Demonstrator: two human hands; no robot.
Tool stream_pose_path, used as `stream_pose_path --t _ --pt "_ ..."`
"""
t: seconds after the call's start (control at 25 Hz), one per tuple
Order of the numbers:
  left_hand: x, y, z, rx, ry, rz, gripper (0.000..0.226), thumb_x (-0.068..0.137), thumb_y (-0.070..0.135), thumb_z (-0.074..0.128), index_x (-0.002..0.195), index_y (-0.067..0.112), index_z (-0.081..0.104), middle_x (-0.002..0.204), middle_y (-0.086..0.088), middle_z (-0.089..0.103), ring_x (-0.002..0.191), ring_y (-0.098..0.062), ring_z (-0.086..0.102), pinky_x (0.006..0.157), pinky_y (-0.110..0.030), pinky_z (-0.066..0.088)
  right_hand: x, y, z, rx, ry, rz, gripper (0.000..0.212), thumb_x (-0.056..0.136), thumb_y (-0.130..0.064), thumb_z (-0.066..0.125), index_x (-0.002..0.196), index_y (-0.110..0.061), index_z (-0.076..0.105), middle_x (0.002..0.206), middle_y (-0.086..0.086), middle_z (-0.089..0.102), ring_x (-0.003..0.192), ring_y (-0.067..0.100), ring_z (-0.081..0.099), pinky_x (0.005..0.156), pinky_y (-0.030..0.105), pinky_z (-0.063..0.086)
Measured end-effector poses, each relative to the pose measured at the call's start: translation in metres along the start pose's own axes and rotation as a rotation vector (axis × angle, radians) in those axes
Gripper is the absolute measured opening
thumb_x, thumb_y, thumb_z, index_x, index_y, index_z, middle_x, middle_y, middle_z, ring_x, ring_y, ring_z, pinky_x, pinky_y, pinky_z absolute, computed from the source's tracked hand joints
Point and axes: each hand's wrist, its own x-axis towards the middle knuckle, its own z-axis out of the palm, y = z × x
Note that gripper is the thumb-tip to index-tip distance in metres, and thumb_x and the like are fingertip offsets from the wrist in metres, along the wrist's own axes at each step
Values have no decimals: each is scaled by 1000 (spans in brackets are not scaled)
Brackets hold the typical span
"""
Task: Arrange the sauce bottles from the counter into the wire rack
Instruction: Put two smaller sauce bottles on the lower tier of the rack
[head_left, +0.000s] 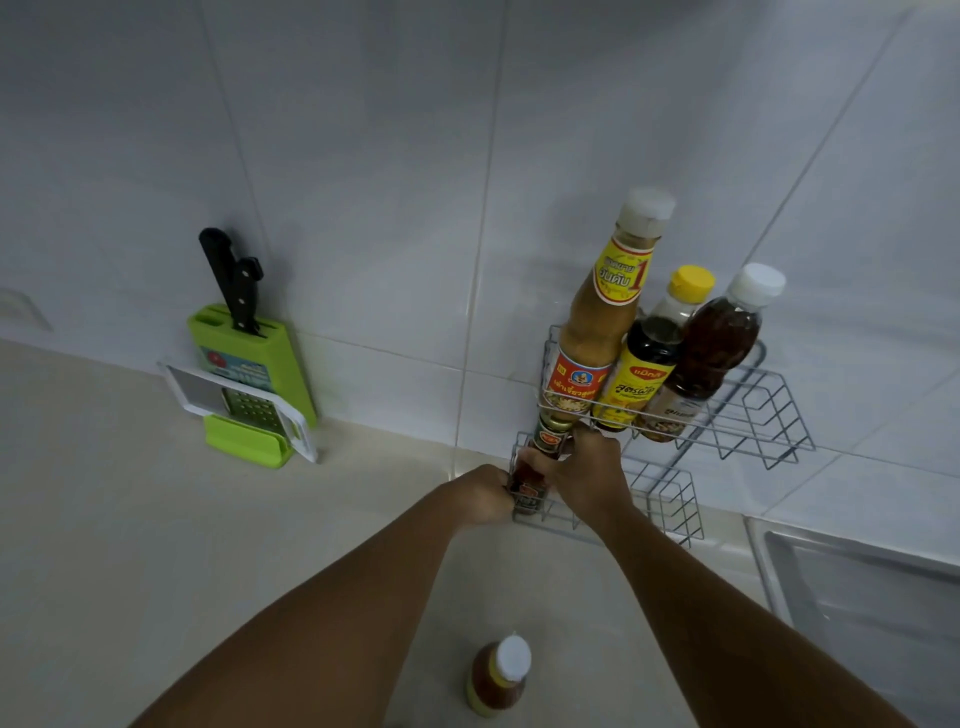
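Head view: both hands, left (485, 499) and right (587, 475), grip a small dark bottle (540, 462) at the low shelf of the rack (670, 499). Stand it up straight, then let go slowly. One more bottle (498, 675) waits on the worktop (156, 519).

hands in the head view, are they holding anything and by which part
Both hold one small dark glass sauce bottle with a red label, at the lower shelf of the grey wire rack. Left hand grips its lower body; right hand wraps its upper body.
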Motion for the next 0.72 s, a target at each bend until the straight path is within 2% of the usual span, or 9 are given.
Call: stream_pose_path --t 0.16,0.24,0.28,0.36,0.44,0.52,0.56,0.6,0.72 --pt "-17 -9 -15 132 3 25 58 96 13 51 152 8 37 157 -12 40 140 -28 43 109 -30 39 -9 5 -4 28 -77 111 63 85 -25 83 139 -6 56 136 11 67 126 28 63 87 25 46" --pt "-31 -17 -22 173 -62 39 61 95 7 50 154 11 34 156 -9 41 140 -25 44 107 -24 40 -21 1 -10 51 -90 195 77 84 -25 81 150 -11 44 147 12 58 131 31 59 98 33 52" --pt "-40 -21 -24 193 -96 41 61 95 3 50 153 11 35 154 -9 45 138 -24 46 101 -21 41 -29 -2 -13 61 -64 230 79 83 -27 80 151 -14 42 149 13 55 128 32 60 100 40 55" --pt "-61 -30 -26 231 -140 51 61 95 1 51 153 13 37 150 -9 49 134 -23 50 96 -21 43 -51 -16 -25 111 -20 275 66 82 -35 78 141 -18 53 134 10 63 107 23 68 86 39 59" --pt "-81 -36 -28 284 -145 63 60 94 3 52 152 14 39 149 -9 49 132 -23 51 101 -25 46 -83 -34 -42 145 -213 279 49 81 -48 76 122 -26 63 112 1 72 85 14 68 67 29 52" --pt "-102 -39 -27 344 -136 76 59 94 4 53 151 15 40 149 -8 50 132 -23 51 104 -28 46 -119 -45 -54 24 -582 214 54 76 -61 75 121 -33 65 111 -4 73 80 12 70 60 26 51" --pt "-112 -39 -25 358 -137 81 59 94 4 52 151 15 39 148 -8 51 132 -22 52 103 -27 46 -138 -47 -55 -49 -716 157 57 75 -60 77 125 -33 64 114 -6 70 80 11 69 59 24 52" --pt "-121 -37 -23 368 -134 93 59 94 4 52 151 15 39 148 -8 51 133 -22 52 102 -26 45 -152 -46 -51 -97 -764 80 57 76 -52 81 126 -31 65 115 -8 68 79 8 67 58 22 52" --pt "-150 -31 -15 407 -136 138 62 94 4 53 152 16 37 151 -6 49 135 -22 49 103 -26 44 -179 -36 -32 -152 -523 -149 32 79 -17 81 110 -13 75 103 -4 72 81 9 65 70 27 57"
